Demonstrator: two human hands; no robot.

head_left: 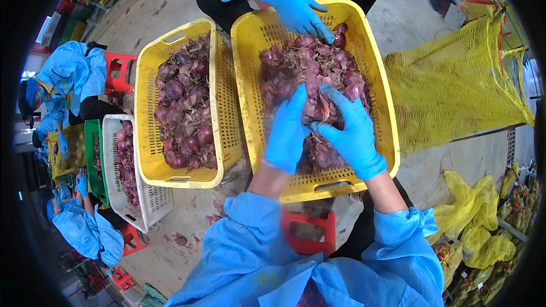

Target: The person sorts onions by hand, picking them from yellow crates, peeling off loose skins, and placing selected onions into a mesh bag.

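The person's two gloved hands are reaching into the near yellow crate [296,194], working over a heap of red onions [344,74] with papery, loose skins. The left hand [288,131] is pointing its fingers forward along the left side of a clump of onion and skin [318,99]; the right hand [352,133] is curving its fingers and thumb around the right side. The clump is lying between the fingertips and just ahead of them, while more onions are spreading beyond the hands, to both sides and below them. The hands are leaving only a narrow gap between them; blur is hiding whether either is gripping an onion, so I cannot tell. At the crate's far end, a co-worker's gloved hand [298,11] is hovering over or touching the same heap. Another yellow crate [230,131] of onions is standing just left.
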